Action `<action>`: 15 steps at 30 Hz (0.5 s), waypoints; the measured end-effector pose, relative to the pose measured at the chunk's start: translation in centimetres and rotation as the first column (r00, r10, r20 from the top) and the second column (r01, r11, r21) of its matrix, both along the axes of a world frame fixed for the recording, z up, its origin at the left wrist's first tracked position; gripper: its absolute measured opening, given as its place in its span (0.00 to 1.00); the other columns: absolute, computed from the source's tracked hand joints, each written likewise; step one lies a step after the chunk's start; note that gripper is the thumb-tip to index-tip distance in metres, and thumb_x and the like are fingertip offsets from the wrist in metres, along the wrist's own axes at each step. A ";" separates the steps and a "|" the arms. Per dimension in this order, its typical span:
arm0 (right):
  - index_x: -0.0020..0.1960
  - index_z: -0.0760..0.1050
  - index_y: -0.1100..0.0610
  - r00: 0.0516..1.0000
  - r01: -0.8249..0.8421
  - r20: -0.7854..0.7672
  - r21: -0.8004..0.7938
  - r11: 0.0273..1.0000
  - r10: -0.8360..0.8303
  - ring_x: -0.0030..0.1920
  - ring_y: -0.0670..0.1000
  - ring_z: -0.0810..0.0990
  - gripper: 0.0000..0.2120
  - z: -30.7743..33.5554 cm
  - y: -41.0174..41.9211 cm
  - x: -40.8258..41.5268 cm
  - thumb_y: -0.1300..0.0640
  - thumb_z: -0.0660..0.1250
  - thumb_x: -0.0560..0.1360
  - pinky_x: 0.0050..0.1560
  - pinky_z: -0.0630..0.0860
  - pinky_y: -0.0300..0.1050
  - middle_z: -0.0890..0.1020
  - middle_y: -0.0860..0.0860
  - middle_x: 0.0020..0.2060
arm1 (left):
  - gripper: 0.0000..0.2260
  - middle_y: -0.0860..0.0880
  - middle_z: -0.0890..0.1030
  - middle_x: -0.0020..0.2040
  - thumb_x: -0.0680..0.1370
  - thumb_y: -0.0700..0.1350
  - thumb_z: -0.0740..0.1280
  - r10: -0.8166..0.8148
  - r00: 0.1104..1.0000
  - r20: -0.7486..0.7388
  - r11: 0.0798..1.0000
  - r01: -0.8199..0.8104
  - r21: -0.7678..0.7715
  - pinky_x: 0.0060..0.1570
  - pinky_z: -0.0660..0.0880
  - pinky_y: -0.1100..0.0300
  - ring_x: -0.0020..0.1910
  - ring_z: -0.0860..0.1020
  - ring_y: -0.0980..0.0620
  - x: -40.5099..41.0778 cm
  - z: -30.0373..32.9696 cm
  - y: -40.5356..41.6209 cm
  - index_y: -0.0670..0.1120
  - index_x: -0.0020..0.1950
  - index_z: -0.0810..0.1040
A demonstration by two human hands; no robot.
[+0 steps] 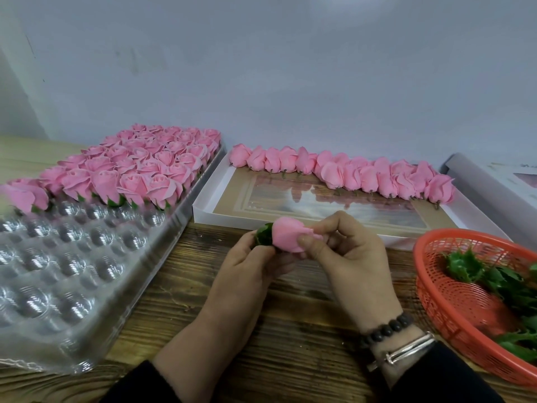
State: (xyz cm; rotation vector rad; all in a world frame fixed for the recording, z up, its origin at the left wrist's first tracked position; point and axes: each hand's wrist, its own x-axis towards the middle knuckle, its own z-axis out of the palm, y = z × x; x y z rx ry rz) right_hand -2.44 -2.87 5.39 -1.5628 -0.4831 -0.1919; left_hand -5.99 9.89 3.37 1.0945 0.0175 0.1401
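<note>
A pink rose head (286,235) lies on its side between both hands above the wooden table, its green calyx (265,234) pointing left. My left hand (247,271) grips the calyx end from below. My right hand (348,251) pinches the petal end with thumb and fingers. On the left, a clear plastic blister tray (66,266) has its far rows filled with finished pink roses (139,167). Its near cups hold nothing.
A white shallow box (203,210) behind my hands holds a row of pink rose heads (348,173) along its far edge. At the right stands a red plastic basket (453,295) with green calyx pieces (465,266). Another white box (494,175) sits far right, by the wall.
</note>
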 end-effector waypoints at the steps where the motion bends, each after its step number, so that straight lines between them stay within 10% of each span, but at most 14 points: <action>1: 0.34 0.74 0.51 1.000 -0.004 0.002 -0.009 1.000 0.004 0.30 0.47 0.79 0.14 0.0 0.0 0.0 0.68 0.71 0.68 0.35 0.75 0.36 0.79 0.50 0.28 | 0.13 0.43 0.84 0.46 0.78 0.34 0.54 -0.004 1.000 -0.003 1.000 0.004 -0.010 0.41 0.78 0.63 0.44 0.83 0.50 0.0 0.0 0.1 0.41 0.55 0.76; 10: 0.34 0.73 0.48 0.992 0.044 0.120 -0.114 0.992 -0.030 0.35 0.46 0.77 0.17 0.0 0.4 -0.4 0.69 0.72 0.67 0.36 0.74 0.33 0.79 0.50 0.34 | 0.14 0.43 0.82 0.52 0.79 0.32 0.54 0.041 0.999 0.017 0.937 -0.045 0.346 0.44 0.79 0.62 0.47 0.82 0.52 -0.3 0.4 -0.4 0.43 0.60 0.72; 15: 0.37 0.76 0.50 0.995 0.015 0.101 -0.148 0.989 0.000 0.42 0.54 0.80 0.12 -0.1 0.4 -0.6 0.66 0.73 0.68 0.38 0.81 0.49 0.79 0.52 0.38 | 0.12 0.50 0.80 0.47 0.78 0.33 0.57 0.027 0.994 0.105 0.870 -0.075 0.488 0.36 0.72 0.74 0.40 0.79 0.65 -1.0 1.1 -1.2 0.43 0.59 0.72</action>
